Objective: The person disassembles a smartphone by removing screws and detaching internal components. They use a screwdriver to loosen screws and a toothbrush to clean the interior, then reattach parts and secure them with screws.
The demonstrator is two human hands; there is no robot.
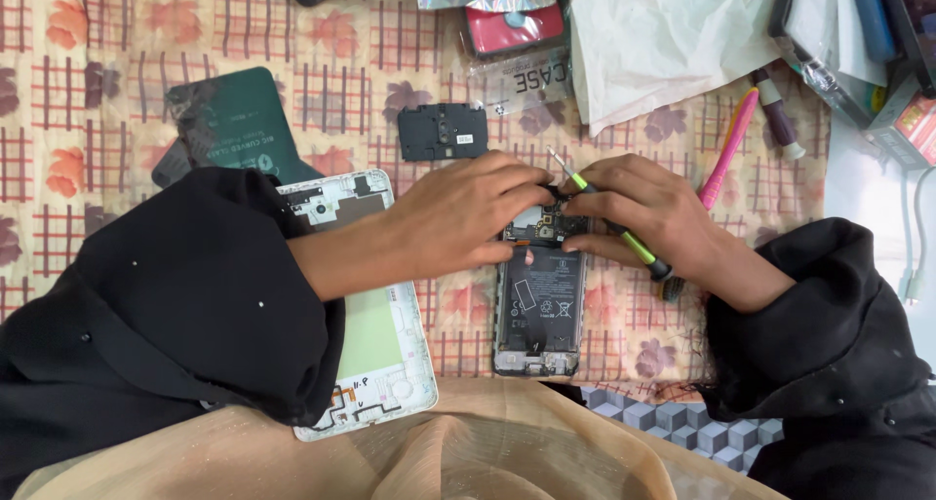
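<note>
An opened black phone [539,310] lies back-up in the middle of the patterned cloth, its battery and circuit board showing. My left hand [466,219] rests over the phone's top left corner, fingertips pinched on a small part at the board. My right hand [651,215] holds a green-handled tool [616,229] slanted across the phone's top right corner, its metal tip pointing up-left. Both hands meet over the phone's upper edge and hide it. Black sleeves cover both forearms.
A white tablet frame [385,344] lies left of the phone under my left arm. A black inner cover plate [443,132] sits above the hands. A dark green case [229,120], packaged cases [512,32], white paper [663,32] and pink pens [726,149] ring the work spot.
</note>
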